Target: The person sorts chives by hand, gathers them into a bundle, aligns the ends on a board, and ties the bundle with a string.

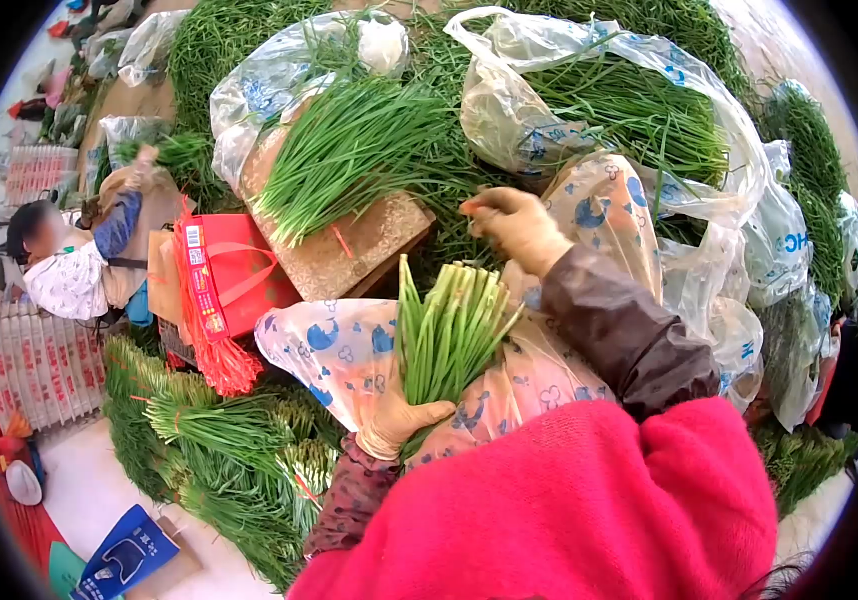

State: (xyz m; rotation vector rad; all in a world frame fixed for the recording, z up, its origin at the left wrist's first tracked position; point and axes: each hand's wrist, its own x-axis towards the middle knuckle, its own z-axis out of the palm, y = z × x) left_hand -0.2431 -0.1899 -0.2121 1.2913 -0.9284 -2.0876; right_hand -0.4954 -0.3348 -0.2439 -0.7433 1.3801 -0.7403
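My gloved left hand (pixel 396 424) is closed around the lower part of a bunch of garlic chives (pixel 447 330), its thick pale-green cut ends pointing up and away from me. The bunch rests over my lap, on a patterned plastic apron (pixel 324 345). My gloved right hand (pixel 521 226) is raised to the right, apart from the bunch. Its fingers are drawn together, with something reddish at the fingertips that is too small to name. Ahead, a larger heap of chives (pixel 354 150) lies on a speckled board (pixel 384 238) beside a thin red tie.
A red bag (pixel 234 270) with a hank of red ties (pixel 224 365) stands left of the board. Chives fill a plastic bag (pixel 519 125) at upper right. Tied bundles (pixel 239 435) lie at lower left. Another person (pixel 69 265) sits at far left near stacked white crates (pixel 44 360).
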